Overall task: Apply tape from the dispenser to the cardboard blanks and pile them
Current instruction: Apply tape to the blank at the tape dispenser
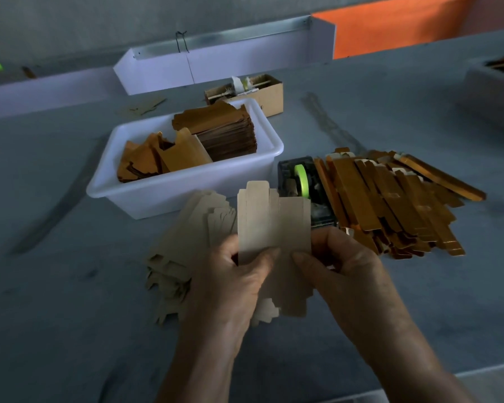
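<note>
Left hand (239,274) and right hand (341,266) both pinched cardboard blank (274,225), thumbs on its near face, held upright above grey table (70,286). Tape dispenser (303,184) (green roll) stood just behind blank. Folded gold pile (396,199) lay right of dispenser; white tub (186,193) of blanks left.

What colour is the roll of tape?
The tape roll is bright lime green, seen in the head view.
</note>
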A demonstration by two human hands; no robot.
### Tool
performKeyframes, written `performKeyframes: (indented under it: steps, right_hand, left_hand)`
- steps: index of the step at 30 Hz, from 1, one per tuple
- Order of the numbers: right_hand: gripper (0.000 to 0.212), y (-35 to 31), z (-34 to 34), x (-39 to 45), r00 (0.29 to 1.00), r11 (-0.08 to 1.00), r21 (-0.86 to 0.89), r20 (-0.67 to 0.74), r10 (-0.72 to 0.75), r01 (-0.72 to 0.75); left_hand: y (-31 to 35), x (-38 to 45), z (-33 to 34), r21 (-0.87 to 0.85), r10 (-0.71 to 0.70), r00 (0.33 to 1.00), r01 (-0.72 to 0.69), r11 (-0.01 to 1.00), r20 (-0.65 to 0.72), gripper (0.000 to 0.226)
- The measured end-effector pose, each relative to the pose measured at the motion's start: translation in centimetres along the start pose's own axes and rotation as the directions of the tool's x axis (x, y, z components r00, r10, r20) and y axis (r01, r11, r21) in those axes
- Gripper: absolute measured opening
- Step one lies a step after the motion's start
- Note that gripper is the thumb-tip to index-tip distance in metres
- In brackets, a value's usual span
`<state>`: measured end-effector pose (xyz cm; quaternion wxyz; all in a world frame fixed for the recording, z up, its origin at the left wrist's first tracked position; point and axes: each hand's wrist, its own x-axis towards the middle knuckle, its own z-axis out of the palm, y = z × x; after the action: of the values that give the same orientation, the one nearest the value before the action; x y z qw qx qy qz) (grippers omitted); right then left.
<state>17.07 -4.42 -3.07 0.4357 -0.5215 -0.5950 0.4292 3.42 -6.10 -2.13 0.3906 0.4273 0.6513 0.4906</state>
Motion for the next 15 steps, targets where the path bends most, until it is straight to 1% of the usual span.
performKeyframes:
  steps: [3, 6, 8, 10, 12, 14, 15]
  right_hand:
    - [0.008, -0.2, -0.1, -0.1, 1.0, 0.996, -0.08, -0.006, -0.026, 0.026]
    - [0.005, -0.4, 0.0, -0.1, 1.0, 0.993, -0.119, -0.017, -0.019, 0.017]
    - [0.003, -0.7, 0.2, -0.3, 0.992, 0.965, -0.246, -0.064, -0.107, 0.088]
    - [0.006, -1.2, 0.8, -0.6, 0.972, 0.921, -0.344, -0.08, -0.219, 0.18]
    - [0.011, -1.6, 1.2, -1.0, 0.963, 0.913, -0.338, -0.06, -0.264, 0.23]
    - [0.021, -2.0, 1.3, -1.2, 0.964, 0.933, -0.269, -0.049, -0.261, 0.239]
    - [0.021, -2.0, 1.3, -1.3, 0.966, 0.941, -0.242, -0.046, -0.254, 0.236]
  left_hand:
    - [-0.2, 0.1, 0.2, -0.045, -0.006, 1.0, 0.005, 0.999, -0.015, 0.013]
    - [-0.5, 0.0, 0.5, -0.007, 0.037, 0.998, -0.038, 0.999, -0.051, 0.017]
    - [-0.8, 0.0, 0.9, 0.035, 0.091, 0.992, -0.088, 0.996, -0.09, 0.015]
    - [-0.9, 0.0, 1.4, 0.031, 0.108, 0.988, -0.105, 0.994, -0.112, 0.008]
    - [-0.8, -0.1, 1.7, 0.004, 0.101, 0.991, -0.101, 0.995, -0.091, 0.004]
    - [-0.5, 0.0, 1.3, -0.037, 0.074, 0.996, -0.076, 0.996, -0.051, 0.005]
    - [-0.3, 0.0, 1.0, -0.067, 0.054, 0.999, -0.054, 0.996, -0.007, 0.007]
